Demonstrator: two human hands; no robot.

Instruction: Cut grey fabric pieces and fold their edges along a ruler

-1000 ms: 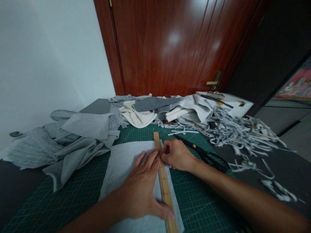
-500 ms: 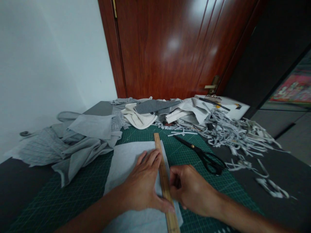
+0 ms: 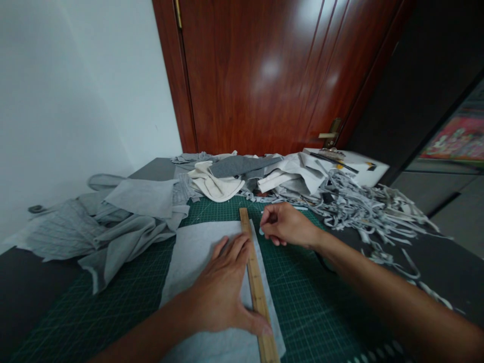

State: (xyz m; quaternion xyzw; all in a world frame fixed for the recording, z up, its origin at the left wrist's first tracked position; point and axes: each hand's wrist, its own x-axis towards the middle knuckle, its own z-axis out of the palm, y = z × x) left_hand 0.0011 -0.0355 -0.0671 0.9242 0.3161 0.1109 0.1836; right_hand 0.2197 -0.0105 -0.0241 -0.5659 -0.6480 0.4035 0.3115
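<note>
My left hand lies spread over a light grey piece of cloth, its fingertips and thumb pressing on a wooden ruler. The ruler runs lengthwise near the cloth's right edge. Just right of the ruler's far end, my right hand is closed in a pinch. A small pale piece shows at its fingertips, mostly hidden, so its kind is unclear. Under the right forearm, part of the black scissors' handle peeks out; the rest is covered.
Beneath the cloth is a green cutting mat with grid lines. Grey fabric lies heaped at the left. More cloth pieces line the back, and a tangle of thin fabric strips spreads at the right beside a white box.
My right hand has moved away from me along the ruler, from its middle to near its far end. That forearm now covers most of the scissors. My left hand and the ruler stay put.
</note>
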